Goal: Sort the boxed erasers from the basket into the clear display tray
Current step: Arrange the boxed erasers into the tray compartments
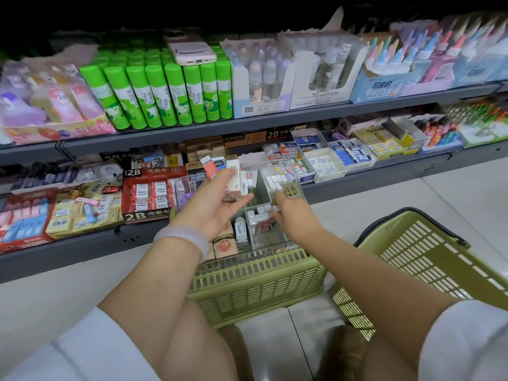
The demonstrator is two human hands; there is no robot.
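The left hand is turned palm up above the far end of the olive-green plastic shopping basket, which stands on the pale tiled floor. Its fingers are curled around a small stack of white boxed erasers, one of them with an orange-red sleeve, and they hold this stack just in front of the lower shelf. A pale lilac bangle sits on the left wrist.

The right hand reaches down into the clear plastic display tray with grey dividers, which rests on top of the basket, at its far side. The fingertips pinch one small white boxed eraser over the near compartment, where more small white and reddish boxes already stand in rows. The far compartment of the tray also has a row of small white boxes.

Under the tray, at the left inside of the basket, some beige cartons lie, one with a round pink sticker. A second olive-green basket with a dark handle lies tilted at the right, just beside the first one.

On the upper grey metal shelf stand bright green glue sticks, and a pink phone lies on their caps. The lower shelf carries a red display carton marked 2B and many other eraser boxes.
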